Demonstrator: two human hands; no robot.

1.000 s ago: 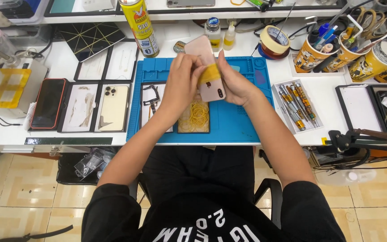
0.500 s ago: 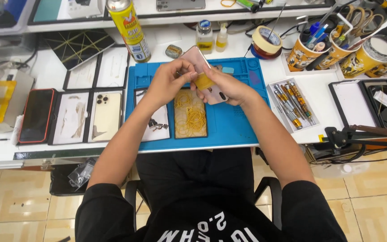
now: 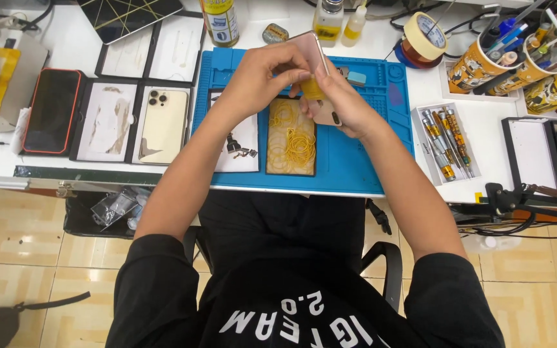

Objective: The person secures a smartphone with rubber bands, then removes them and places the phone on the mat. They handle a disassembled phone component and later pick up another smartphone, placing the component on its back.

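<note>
Pink phone (image 3: 314, 61) is pinched between my left hand (image 3: 262, 74) and right hand (image 3: 343, 103), fingers closed on it and a yellow band (image 3: 311, 87), above the blue mat (image 3: 356, 161).

Both hands hold a pink phone (image 3: 314, 61) above the blue mat (image 3: 356, 161). Left hand (image 3: 262, 74) and right hand (image 3: 343, 103) pinch yellow tape (image 3: 312, 88) against it.

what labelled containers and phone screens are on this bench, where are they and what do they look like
Spray can: top centre, yellow with a white label panel.
Small bottle: right of the can, clear with yellow label.
Printed cups: top right, orange-yellow, holding pens and tools.
Phone with red case: far left, dark screen.
Cracked screen: top left, black.
</note>
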